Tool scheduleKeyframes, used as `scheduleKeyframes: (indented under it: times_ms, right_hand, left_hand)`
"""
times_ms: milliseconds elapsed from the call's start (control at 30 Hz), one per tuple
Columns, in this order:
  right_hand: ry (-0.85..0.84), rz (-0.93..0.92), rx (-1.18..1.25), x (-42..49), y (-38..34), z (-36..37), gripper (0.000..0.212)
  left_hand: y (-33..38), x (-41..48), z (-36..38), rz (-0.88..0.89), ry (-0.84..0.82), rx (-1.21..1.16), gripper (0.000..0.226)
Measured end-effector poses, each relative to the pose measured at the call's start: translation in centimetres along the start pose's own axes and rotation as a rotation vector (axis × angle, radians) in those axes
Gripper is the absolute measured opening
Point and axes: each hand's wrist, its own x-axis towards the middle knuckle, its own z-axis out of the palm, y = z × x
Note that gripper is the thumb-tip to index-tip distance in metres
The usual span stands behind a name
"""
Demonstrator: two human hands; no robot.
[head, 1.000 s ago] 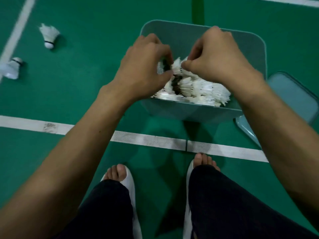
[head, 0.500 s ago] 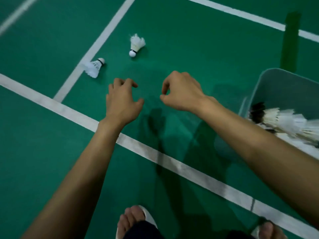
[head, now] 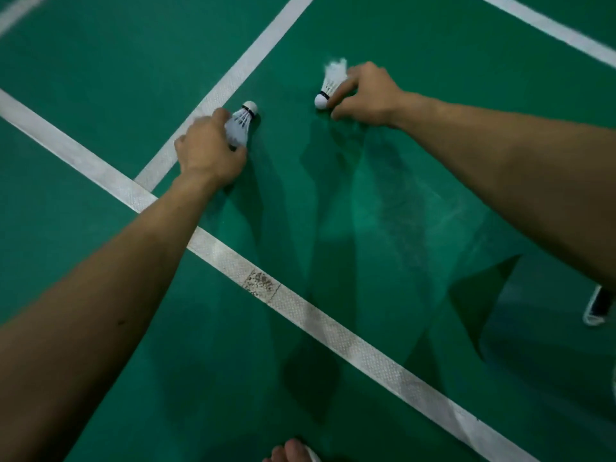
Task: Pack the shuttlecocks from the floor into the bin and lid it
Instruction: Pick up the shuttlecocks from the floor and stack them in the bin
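Head view: we see our left hand [head: 208, 151] closed around the feather skirt of one shuttlecock [head: 240, 123], cork pointing away, beside a white court line [head: 230, 85] on the green floor [head: 416, 201]. Our right hand [head: 366, 95] pinches a second shuttlecock [head: 330, 83] near its cork, low over the floor. The two lie near each other. Toes [head: 286, 451] show at the bottom edge.

Two shuttlecocks [head: 240, 123] [head: 330, 85], two hands [head: 208, 155] [head: 368, 93].
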Motion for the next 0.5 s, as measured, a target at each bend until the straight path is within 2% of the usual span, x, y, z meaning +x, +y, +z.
scheduleKeyframes:
  times_ms: [100,167,267,367,433,500]
  right_hand:
    - [0.035,0.041,0.105,-0.5,0.4,1.4,0.023]
    - [0.071,0.025,0.211,-1.5,0.6,2.2,0.017]
    - [0.137,0.030,0.346,-3.3,0.8,2.9,0.015]
    - [0.216,0.040,0.388,-6.2,0.6,1.8,0.020]
    - [0.257,0.035,0.442,-8.9,0.4,0.0,0.019]
    - [0.286,0.055,0.471,-12.0,0.8,-2.6,0.033]
  left_hand:
    - [-1.0,-1.5,1.0,-0.017,0.106,-0.134,0.028]
    - [-0.6,-2.6,1.6,-0.004,0.160,-0.157,0.017]
    - [1.4,-4.2,1.9,-0.022,0.214,-0.248,0.017]
    - [5.1,-6.6,0.8,-0.037,0.260,-0.535,0.022]
    - [8.0,-8.6,-0.4,0.024,0.230,-0.750,0.025]
    - [11.5,-10.4,-1.9,0.145,0.155,-0.915,0.028]
